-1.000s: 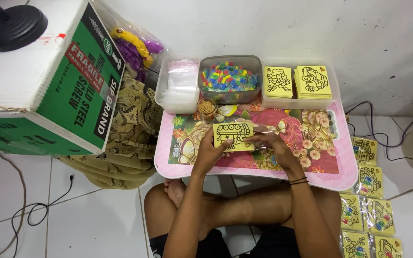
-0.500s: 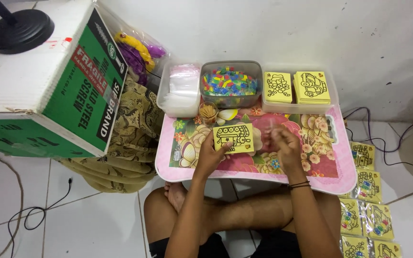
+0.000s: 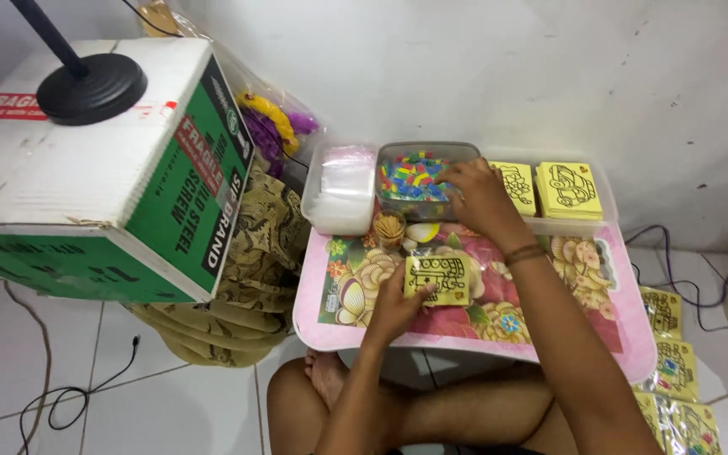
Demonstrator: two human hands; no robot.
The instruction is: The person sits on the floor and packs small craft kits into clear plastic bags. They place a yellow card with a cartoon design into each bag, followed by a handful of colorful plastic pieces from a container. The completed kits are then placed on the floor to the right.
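Since half a second ago, the right hand (image 3: pixel 475 195) has left the pink flowered desk (image 3: pixel 608 324) and reached up to the clear tub of small coloured pieces (image 3: pixel 410 179), where its fingers curl down into the pile; whether they have closed on a piece cannot be told, since the fingertips are hidden. The left hand (image 3: pixel 393 305) stays where it was, fingers together and pressed on the left edge of the yellow card with a black line drawing (image 3: pixel 438 279), which lies flat on the desk, near its front edge.

Just behind the card stand a small cup of wooden sticks (image 3: pixel 390 227) and a pale shell-like piece, close to the right forearm. Beside the tub sit a stack of clear plastic bags in a tray (image 3: pixel 343 190) on the left and two stacks of yellow cards (image 3: pixel 568 190) on the right. More packed cards lie on the floor (image 3: pixel 676 371) to the right.

Judged from this layout, the right wrist drawing back low could tip the cup of sticks, and loose pieces could spill over the tub's rim if the fingers scoop too many. If the left hand eases off, the card may slide on the glossy desk.
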